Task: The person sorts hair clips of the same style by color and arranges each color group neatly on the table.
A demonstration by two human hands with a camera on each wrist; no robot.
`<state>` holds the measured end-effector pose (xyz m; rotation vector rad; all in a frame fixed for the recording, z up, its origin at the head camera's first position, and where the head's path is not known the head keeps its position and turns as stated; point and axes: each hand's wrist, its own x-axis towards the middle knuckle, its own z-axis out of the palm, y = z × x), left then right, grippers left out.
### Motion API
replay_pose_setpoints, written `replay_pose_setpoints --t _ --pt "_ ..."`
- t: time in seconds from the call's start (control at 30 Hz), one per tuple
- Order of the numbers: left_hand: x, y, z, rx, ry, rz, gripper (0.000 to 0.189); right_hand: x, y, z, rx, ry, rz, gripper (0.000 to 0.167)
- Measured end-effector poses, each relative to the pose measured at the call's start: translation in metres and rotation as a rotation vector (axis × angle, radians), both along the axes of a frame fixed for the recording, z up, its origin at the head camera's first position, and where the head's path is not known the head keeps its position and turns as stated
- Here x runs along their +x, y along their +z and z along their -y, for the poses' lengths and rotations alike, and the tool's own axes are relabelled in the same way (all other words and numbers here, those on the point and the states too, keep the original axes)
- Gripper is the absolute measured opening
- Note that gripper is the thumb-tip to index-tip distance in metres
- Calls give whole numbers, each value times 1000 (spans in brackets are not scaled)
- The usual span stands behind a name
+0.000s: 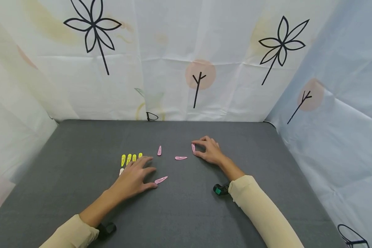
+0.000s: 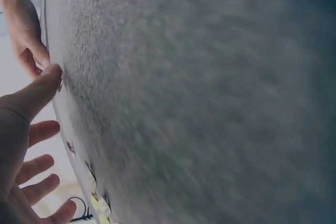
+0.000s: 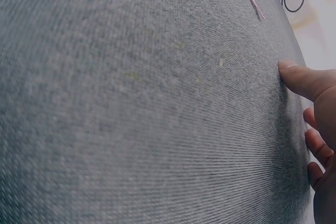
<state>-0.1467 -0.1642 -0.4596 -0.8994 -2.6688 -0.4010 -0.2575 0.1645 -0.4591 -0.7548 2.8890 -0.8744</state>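
Thumb and index finger of my right hand (image 1: 208, 150) pinch a pink snap hair clip (image 1: 193, 147) by its two ends, low over the cloth. In the right wrist view that clip is hidden behind the thumb (image 3: 296, 77). My left hand (image 1: 135, 178) hovers with spread, relaxed fingers, its thumb tip right at the wide end of another pink hair clip (image 1: 162, 179). Two further pink clips lie between the hands: one upright in view (image 1: 159, 150), one sideways (image 1: 181, 158). Beyond the left hand, yellow hair clips (image 1: 123, 160) stand in a row, partly covered by its fingers.
A white clip (image 1: 121, 171) peeks out beside the left hand, below the yellow row. Dark grey cloth (image 1: 186, 213) covers the table. Pale fabric walls (image 1: 170, 41) with printed leaves and trees enclose its back and sides. Each wrist wears a black camera band (image 1: 220, 189).
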Motion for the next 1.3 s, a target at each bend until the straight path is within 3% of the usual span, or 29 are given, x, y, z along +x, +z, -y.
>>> replay_pose_setpoints --t 0.43,0.57,0.7,0.87,1.07,1.3 --pt "-14 -1 -15 -2 69 -14 43 -2 -3 -2 8 -14 31 46" --pt "-17 -1 -19 23 41 -27 38 -2 -2 -1 8 -12 32 46" --pt "-20 3 -17 49 -54 48 41 -2 -2 0 6 -9 26 46" --pt "-23 10 -11 22 -148 191 63 -2 -1 -1 -1 -14 31 46" --pt "-24 11 -11 -34 -161 280 60 -2 -2 -1 -3 -10 35 46" --pt "-22 9 -11 -16 -168 293 51 -1 -2 -1 -7 -10 34 45"
